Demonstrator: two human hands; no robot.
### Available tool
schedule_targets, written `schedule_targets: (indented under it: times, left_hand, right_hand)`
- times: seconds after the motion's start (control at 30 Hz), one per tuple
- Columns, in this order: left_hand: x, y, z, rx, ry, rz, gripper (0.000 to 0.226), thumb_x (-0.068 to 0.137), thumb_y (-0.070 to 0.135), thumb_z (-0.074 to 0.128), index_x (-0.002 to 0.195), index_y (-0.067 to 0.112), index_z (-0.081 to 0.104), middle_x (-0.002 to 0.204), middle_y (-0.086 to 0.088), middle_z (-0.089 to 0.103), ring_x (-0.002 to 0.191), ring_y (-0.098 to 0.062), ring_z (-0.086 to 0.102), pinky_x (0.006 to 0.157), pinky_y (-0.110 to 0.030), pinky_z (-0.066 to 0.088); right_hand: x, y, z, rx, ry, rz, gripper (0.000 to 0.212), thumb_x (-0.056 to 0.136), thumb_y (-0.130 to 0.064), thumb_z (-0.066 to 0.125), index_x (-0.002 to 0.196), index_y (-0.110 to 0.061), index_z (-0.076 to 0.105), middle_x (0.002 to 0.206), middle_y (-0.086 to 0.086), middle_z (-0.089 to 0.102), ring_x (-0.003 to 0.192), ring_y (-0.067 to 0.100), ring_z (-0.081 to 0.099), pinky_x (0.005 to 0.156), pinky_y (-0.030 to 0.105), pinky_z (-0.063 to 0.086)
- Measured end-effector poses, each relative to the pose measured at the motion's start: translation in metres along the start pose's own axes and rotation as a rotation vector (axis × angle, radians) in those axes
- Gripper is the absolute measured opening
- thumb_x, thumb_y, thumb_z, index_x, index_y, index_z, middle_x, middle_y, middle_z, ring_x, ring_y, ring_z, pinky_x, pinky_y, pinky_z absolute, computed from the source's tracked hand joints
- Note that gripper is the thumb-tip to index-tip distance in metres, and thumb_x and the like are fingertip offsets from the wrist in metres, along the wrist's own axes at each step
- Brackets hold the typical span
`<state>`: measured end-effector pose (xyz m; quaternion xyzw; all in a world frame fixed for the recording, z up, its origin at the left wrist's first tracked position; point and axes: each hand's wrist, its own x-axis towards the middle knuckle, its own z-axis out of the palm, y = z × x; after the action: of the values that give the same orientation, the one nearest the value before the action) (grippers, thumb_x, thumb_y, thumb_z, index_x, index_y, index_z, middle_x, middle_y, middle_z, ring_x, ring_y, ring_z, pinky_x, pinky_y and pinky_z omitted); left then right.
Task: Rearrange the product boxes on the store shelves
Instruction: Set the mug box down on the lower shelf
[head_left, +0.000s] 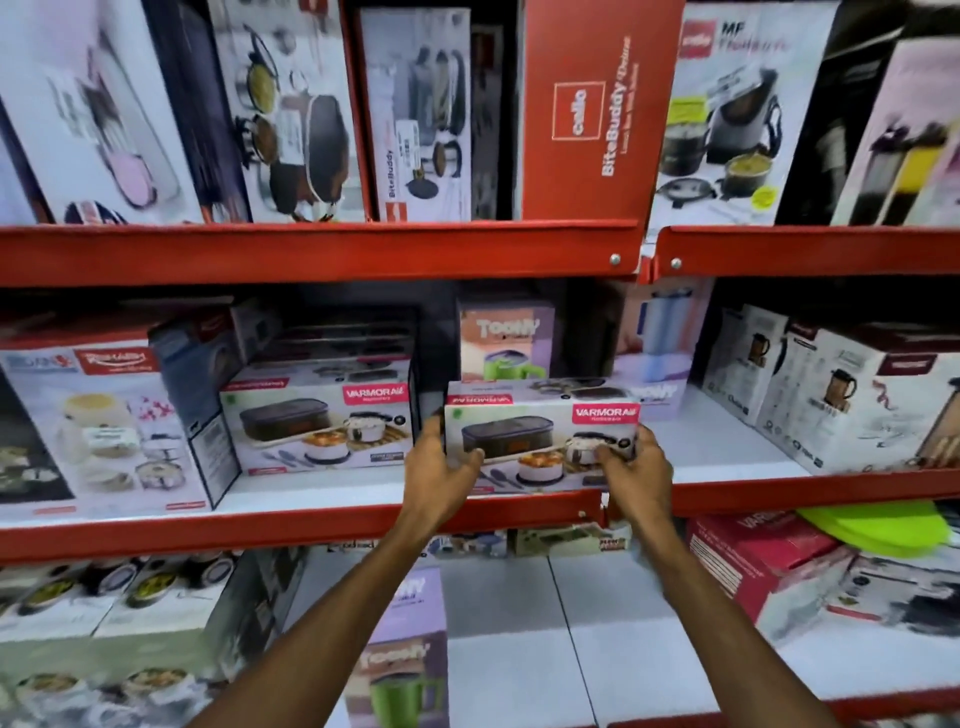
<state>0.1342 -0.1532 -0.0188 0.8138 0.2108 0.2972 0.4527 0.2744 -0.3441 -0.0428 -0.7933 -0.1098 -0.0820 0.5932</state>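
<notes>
Both hands, left hand (441, 470) and right hand (636, 467), have their fingers clasped on a Varmora lunch-box carton (540, 441) at the middle shelf's front edge (311, 530), probably next sliding it beside its twin (317, 421).

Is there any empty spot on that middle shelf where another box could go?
Yes: bare white shelf lies between the Varmora box in both hands and the kettle boxes on the right. A narrow gap separates it from the second Varmora box. The left end is packed tight with boxes.
</notes>
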Motion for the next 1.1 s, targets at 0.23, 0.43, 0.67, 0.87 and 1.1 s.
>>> schedule_targets:
  times: [0.23, 0.43, 0.67, 0.87, 1.1]
  left_hand:
    - [-0.022, -0.008, -0.046, -0.097, 0.194, 0.080, 0.062, 0.088, 0.035, 0.065, 0.144, 0.022, 0.042, 0.127, 0.001, 0.068, 0.114, -0.014, 0.066, 0.098, -0.036, 0.057]
    - [-0.037, -0.044, -0.135, -0.020, 0.384, -0.004, 0.059, 0.083, 0.032, 0.070, 0.130, 0.030, 0.034, 0.114, 0.002, 0.069, 0.099, -0.014, 0.070, 0.087, -0.040, 0.061]
    - [-0.035, -0.092, -0.199, 0.081, 0.411, -0.073, 0.076, 0.072, 0.051, 0.062, 0.140, 0.026, 0.040, 0.129, -0.004, 0.051, 0.117, -0.026, 0.057, 0.097, -0.055, 0.056]
    - [-0.031, -0.110, -0.208, 0.155, 0.372, -0.047, 0.089, 0.070, 0.060, 0.052, 0.149, 0.020, 0.037, 0.127, 0.001, 0.043, 0.118, -0.023, 0.052, 0.097, -0.048, 0.054]
    - [-0.026, -0.115, -0.209, 0.174, 0.353, -0.018, 0.082, 0.075, 0.060, 0.044, 0.144, 0.016, 0.042, 0.124, -0.009, 0.048, 0.114, -0.023, 0.053, 0.095, -0.045, 0.055]
  right_hand:
    - [-0.041, -0.045, 0.014, 0.068, 0.031, -0.192, 0.051, 0.083, -0.018, 0.077, 0.129, -0.011, 0.058, 0.108, 0.005, 0.073, 0.094, 0.018, 0.066, 0.087, 0.029, 0.049]
    - [-0.090, -0.080, 0.095, 0.161, -0.098, -0.268, 0.065, 0.078, -0.026, 0.081, 0.136, -0.010, 0.055, 0.115, 0.002, 0.072, 0.087, -0.004, 0.066, 0.078, 0.013, 0.053]
    - [-0.112, -0.087, 0.177, 0.131, -0.164, -0.247, 0.067, 0.078, -0.031, 0.081, 0.136, -0.014, 0.055, 0.101, 0.002, 0.076, 0.080, 0.012, 0.070, 0.069, 0.013, 0.051]
    - [-0.119, -0.081, 0.194, 0.046, -0.168, -0.253, 0.066, 0.079, -0.035, 0.079, 0.136, -0.013, 0.055, 0.106, 0.003, 0.077, 0.069, -0.001, 0.062, 0.064, 0.001, 0.043]
    - [-0.119, -0.072, 0.195, 0.004, -0.178, -0.275, 0.066, 0.079, -0.041, 0.077, 0.136, -0.015, 0.054, 0.107, 0.001, 0.076, 0.068, -0.005, 0.061, 0.064, -0.004, 0.046]
